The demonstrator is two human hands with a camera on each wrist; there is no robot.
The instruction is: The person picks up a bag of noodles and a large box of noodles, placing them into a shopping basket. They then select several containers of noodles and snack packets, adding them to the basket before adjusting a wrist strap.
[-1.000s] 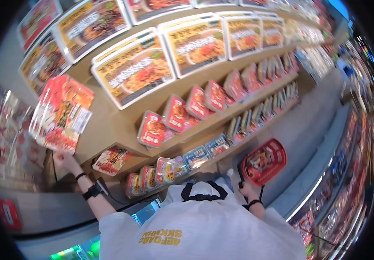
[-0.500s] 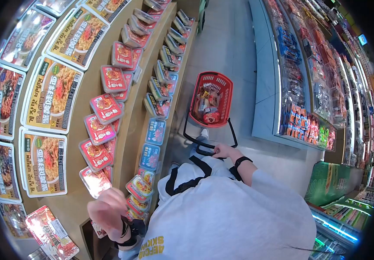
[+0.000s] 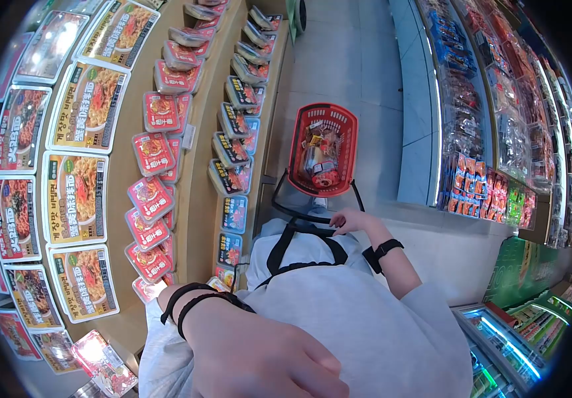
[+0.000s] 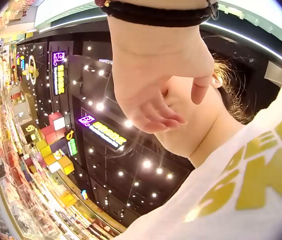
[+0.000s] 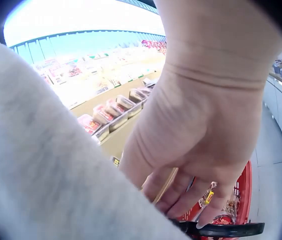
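My left hand [image 3: 269,358] is held up in front of my chest. The left wrist view shows this hand [image 4: 156,85] holding nothing, its fingers loosely bent below the chin. My right hand [image 3: 353,220] is at the black handle [image 3: 299,215] of a red shopping basket [image 3: 350,149] standing on the floor. In the right wrist view, the fingers of the right hand [image 5: 196,155] extend down with their tips right at the black handle [image 5: 231,230]. Several packaged foods [image 3: 322,156] lie inside the basket. Black bands circle both wrists.
Tiered shelves at left carry red-lidded food boxes [image 3: 160,149] and large noodle packs [image 3: 77,199]. A red-and-white pack [image 3: 103,361] lies at the lower left. Across the tiled aisle [image 3: 345,60] runs a blue-sided display [image 3: 418,119] of snack bags. A lit cooler [image 3: 505,345] stands at lower right.
The left hand first touched the red-and-white pack, let go, and has come up to the chest. The view has swung right along the aisle. The right hand's fingers have loosened at the basket handle.
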